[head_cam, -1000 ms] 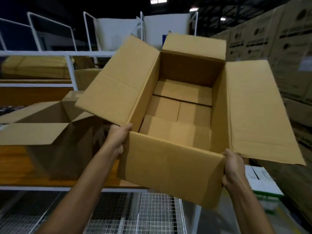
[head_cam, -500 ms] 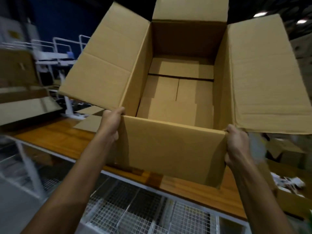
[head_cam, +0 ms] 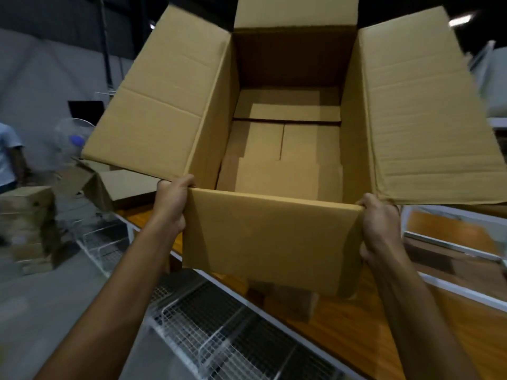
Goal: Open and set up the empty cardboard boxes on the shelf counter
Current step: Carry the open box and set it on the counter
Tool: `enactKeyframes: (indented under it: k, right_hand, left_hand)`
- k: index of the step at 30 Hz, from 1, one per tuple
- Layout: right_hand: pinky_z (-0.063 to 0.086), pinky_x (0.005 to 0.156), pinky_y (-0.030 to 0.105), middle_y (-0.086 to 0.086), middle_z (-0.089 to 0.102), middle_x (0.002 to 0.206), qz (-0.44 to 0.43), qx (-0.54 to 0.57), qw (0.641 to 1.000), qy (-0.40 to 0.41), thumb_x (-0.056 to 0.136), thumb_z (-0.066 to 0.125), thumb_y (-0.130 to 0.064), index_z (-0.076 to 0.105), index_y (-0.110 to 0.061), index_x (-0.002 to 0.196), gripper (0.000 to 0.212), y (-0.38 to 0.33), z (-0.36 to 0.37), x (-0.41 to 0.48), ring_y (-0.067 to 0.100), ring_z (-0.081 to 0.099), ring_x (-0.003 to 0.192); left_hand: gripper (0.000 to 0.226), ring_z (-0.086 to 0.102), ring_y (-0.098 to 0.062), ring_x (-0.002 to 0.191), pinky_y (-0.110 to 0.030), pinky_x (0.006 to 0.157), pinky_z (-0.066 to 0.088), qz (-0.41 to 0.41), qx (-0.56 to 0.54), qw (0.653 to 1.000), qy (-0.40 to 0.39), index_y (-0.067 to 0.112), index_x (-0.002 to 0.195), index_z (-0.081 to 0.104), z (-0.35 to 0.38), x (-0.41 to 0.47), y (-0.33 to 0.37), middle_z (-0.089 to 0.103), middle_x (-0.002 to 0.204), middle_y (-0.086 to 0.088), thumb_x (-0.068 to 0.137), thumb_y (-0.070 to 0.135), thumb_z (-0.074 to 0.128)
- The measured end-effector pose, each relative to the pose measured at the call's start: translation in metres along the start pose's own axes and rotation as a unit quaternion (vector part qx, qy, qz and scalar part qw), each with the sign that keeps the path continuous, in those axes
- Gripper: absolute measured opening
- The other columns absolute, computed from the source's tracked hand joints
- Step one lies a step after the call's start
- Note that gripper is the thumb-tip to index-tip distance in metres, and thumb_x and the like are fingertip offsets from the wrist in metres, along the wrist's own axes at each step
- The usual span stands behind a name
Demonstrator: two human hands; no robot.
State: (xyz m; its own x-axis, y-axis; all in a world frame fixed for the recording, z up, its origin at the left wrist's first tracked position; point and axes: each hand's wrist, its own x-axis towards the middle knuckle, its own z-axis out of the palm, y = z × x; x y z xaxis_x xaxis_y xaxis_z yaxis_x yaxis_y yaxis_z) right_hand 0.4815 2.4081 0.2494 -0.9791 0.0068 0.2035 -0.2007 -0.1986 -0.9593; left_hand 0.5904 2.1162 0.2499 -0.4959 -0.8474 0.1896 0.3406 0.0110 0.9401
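Open cardboard box (head_cam: 271,237) at frame centre, flaps spread, held above wooden shelf counter (head_cam: 411,325), left hand (head_cam: 171,204) and right hand (head_cam: 380,226) each clamped on a near corner.

I count two open cardboard boxes: one box in my grip (head_cam: 271,237) and a second open box (head_cam: 120,187) on the wooden counter (head_cam: 356,325). Two hands: my left hand (head_cam: 171,207), my right hand (head_cam: 380,229).
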Motion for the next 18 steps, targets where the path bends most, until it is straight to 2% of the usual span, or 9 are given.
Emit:
enactKeyframes:
  k: [2, 6, 10, 12, 15, 18]
  right_hand:
    - [0.033, 0.064, 0.033, 0.006, 0.042, 0.068, -0.002, -0.001, 1.0, -0.013, 0.094, 0.05, -0.018, 0.052, -0.013, 0.069, 0.025, 0.007, 0.044, 0.001, 0.018, 0.042, 0.068]
    - [0.032, 0.056, 0.029, 0.004, 0.04, 0.062, 0.003, 0.028, 0.999, -0.038, 0.094, 0.05, -0.015, 0.05, -0.011, 0.066, 0.028, 0.026, 0.126, -0.001, 0.017, 0.04, 0.059]
    - [0.033, 0.057, 0.031, 0.003, 0.04, 0.062, 0.022, 0.039, 0.996, -0.072, 0.095, 0.049, -0.014, 0.046, -0.014, 0.064, 0.031, 0.045, 0.195, -0.006, 0.014, 0.041, 0.059]
    - [0.034, 0.059, 0.033, 0.004, 0.041, 0.066, 0.029, 0.035, 0.995, -0.094, 0.095, 0.049, -0.014, 0.046, -0.014, 0.065, 0.03, 0.054, 0.227, -0.004, 0.014, 0.042, 0.063]
    - [0.035, 0.063, 0.034, 0.005, 0.043, 0.071, 0.034, 0.028, 0.992, -0.12, 0.096, 0.049, -0.016, 0.048, -0.013, 0.069, 0.027, 0.071, 0.274, 0.001, 0.015, 0.043, 0.068]
    - [0.034, 0.066, 0.036, 0.007, 0.042, 0.072, 0.036, 0.014, 0.991, -0.127, 0.094, 0.05, -0.017, 0.047, -0.014, 0.07, 0.025, 0.092, 0.322, 0.008, 0.018, 0.043, 0.069]
  left_hand:
    - [0.017, 0.053, -0.025, 0.082, -0.037, 0.07, 0.043, 0.01, -0.004, 1.0, 0.017, 0.006, 0.088, 0.062, -0.027, 0.035, 0.001, 0.054, 0.079, -0.008, 0.084, 0.022, 0.069]
    - [0.061, 0.062, -0.029, 0.103, -0.048, 0.095, 0.05, 0.013, 0.003, 0.999, 0.052, 0.007, 0.118, 0.061, -0.082, 0.09, -0.001, 0.065, 0.11, -0.011, 0.076, 0.049, 0.075]
    - [0.081, 0.059, -0.029, 0.11, -0.051, 0.1, 0.047, 0.005, -0.012, 0.995, 0.096, 0.01, 0.137, 0.047, -0.126, 0.131, -0.001, 0.06, 0.121, -0.009, 0.079, 0.063, 0.069]
    - [0.088, 0.059, -0.027, 0.111, -0.05, 0.102, 0.046, 0.009, -0.016, 0.994, 0.108, 0.011, 0.138, 0.048, -0.147, 0.149, -0.002, 0.06, 0.122, -0.008, 0.076, 0.072, 0.063]
    - [0.106, 0.063, -0.028, 0.109, -0.052, 0.101, 0.048, 0.011, -0.012, 0.992, 0.125, 0.013, 0.131, 0.058, -0.18, 0.182, -0.012, 0.066, 0.121, -0.008, 0.053, 0.084, 0.06]
    - [0.096, 0.064, -0.027, 0.108, -0.052, 0.101, 0.049, 0.011, -0.005, 0.989, 0.144, 0.014, 0.126, 0.062, -0.207, 0.214, -0.022, 0.068, 0.117, -0.007, 0.057, 0.082, 0.061]
